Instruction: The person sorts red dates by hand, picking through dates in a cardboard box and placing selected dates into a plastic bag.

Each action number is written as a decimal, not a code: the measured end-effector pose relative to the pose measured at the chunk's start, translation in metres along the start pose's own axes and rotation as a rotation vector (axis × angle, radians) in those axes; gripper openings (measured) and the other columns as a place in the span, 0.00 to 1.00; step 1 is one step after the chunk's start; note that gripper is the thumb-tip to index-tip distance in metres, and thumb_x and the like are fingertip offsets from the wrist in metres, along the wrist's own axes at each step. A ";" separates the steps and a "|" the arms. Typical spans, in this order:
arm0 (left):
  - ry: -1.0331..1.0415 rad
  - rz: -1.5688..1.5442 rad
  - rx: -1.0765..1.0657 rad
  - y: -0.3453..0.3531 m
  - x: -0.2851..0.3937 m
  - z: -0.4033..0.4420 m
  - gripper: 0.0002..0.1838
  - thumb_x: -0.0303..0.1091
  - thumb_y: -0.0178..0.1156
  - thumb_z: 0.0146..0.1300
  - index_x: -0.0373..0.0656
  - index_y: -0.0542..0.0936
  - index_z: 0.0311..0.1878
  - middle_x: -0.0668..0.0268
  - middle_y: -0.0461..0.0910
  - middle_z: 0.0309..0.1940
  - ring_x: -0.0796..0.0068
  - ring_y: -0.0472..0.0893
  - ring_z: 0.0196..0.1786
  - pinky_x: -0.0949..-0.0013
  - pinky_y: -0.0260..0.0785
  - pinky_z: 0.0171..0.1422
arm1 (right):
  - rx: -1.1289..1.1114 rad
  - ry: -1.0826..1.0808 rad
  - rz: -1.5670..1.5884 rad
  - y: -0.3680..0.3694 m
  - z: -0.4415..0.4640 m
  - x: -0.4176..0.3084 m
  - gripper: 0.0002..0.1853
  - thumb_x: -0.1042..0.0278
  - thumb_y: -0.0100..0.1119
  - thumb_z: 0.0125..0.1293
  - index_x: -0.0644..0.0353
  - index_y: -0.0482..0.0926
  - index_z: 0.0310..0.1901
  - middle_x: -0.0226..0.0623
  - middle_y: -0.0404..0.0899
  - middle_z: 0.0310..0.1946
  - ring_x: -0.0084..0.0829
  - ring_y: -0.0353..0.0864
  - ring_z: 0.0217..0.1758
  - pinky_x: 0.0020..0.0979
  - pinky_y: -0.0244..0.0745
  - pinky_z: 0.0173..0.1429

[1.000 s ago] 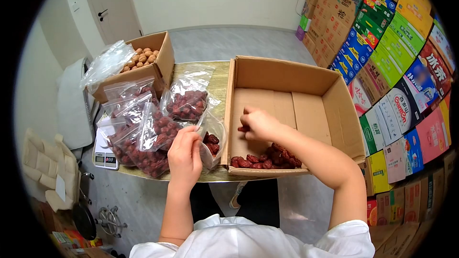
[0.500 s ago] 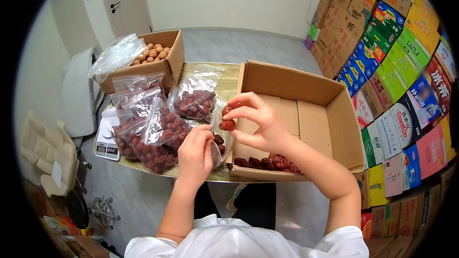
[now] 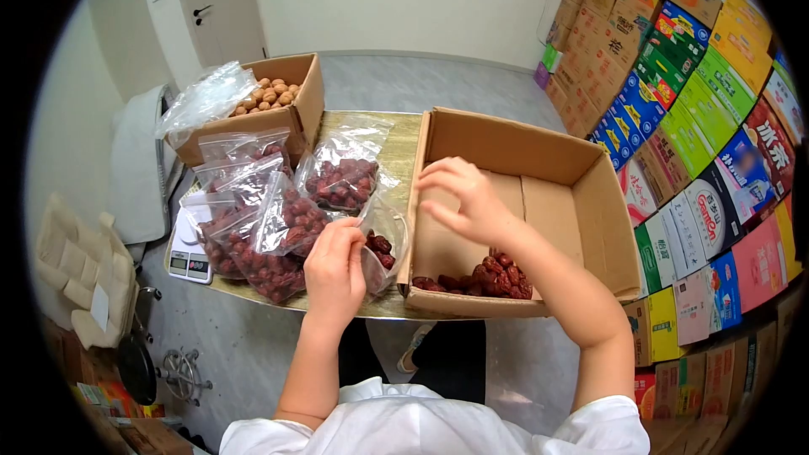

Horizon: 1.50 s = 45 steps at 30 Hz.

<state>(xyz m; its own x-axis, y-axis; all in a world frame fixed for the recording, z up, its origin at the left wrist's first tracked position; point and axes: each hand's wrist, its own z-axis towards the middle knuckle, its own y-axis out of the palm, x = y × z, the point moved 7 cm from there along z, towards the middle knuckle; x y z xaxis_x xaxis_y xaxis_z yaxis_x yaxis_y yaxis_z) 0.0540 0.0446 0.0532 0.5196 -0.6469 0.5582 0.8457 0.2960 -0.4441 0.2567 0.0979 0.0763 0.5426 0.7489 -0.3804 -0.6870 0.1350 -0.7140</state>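
Observation:
My left hand (image 3: 335, 265) pinches the edge of a clear plastic bag (image 3: 393, 221), whose mouth gapes toward the right. A few dark red dates (image 3: 381, 249) lie inside that bag. Over the left side of a large cardboard box (image 3: 556, 217), my right hand (image 3: 466, 202) hangs with its fingers apart and nothing in them. Beneath it, a pile of red dates (image 3: 500, 276) rests along the box's near side. Filled zip bags of dates (image 3: 278, 232) are heaped just left of my left hand, and another date bag (image 3: 344, 181) lies behind it.
A white kitchen scale (image 3: 187, 246) sits at the table's left edge, partly under the bags. Behind stands a smaller box of walnuts (image 3: 271, 94) with empty plastic bags (image 3: 211, 99) on its corner. Stacked cartons (image 3: 674, 143) line the right wall; a beige chair (image 3: 88, 270) is at left.
The dates that my right hand held are gone from its fingers, and it has shifted right over the box. My left hand has moved slightly left, and the bag's mouth shows wider.

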 end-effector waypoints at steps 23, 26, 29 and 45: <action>-0.020 0.017 -0.053 -0.002 -0.001 -0.005 0.05 0.17 0.57 0.62 0.35 0.75 0.40 0.48 0.80 0.45 0.46 0.81 0.46 0.56 0.74 0.51 | -1.367 0.750 -0.482 0.057 -0.113 0.109 0.32 0.64 0.82 0.40 0.60 0.82 0.50 0.44 0.85 0.49 0.41 0.84 0.53 0.41 0.82 0.51; -0.029 -0.005 -0.064 0.002 -0.003 -0.006 0.06 0.17 0.57 0.62 0.35 0.75 0.40 0.48 0.80 0.45 0.46 0.81 0.46 0.56 0.74 0.50 | -1.461 0.691 -0.597 0.071 -0.112 0.096 0.31 0.66 0.83 0.39 0.55 0.88 0.52 0.44 0.82 0.55 0.43 0.83 0.57 0.41 0.82 0.57; -0.024 0.000 -0.076 0.004 -0.003 -0.006 0.06 0.16 0.57 0.61 0.35 0.75 0.40 0.48 0.80 0.46 0.46 0.81 0.45 0.56 0.74 0.50 | -1.444 0.672 -0.624 0.072 -0.115 0.090 0.32 0.68 0.83 0.38 0.56 0.87 0.52 0.46 0.79 0.60 0.45 0.81 0.59 0.42 0.81 0.58; -0.037 0.002 -0.095 0.008 -0.004 -0.006 0.05 0.17 0.56 0.62 0.35 0.75 0.40 0.47 0.80 0.47 0.45 0.81 0.46 0.56 0.74 0.51 | -1.373 0.694 -0.588 0.072 -0.110 0.092 0.30 0.69 0.79 0.43 0.60 0.85 0.53 0.47 0.76 0.61 0.46 0.81 0.60 0.42 0.82 0.57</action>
<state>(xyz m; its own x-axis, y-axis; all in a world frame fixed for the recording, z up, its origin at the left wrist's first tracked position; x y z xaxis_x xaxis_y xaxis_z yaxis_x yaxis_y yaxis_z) 0.0576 0.0457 0.0433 0.5273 -0.6192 0.5819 0.8298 0.2280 -0.5093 0.3105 0.1055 -0.0748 0.9169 0.3397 0.2095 0.3892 -0.6453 -0.6573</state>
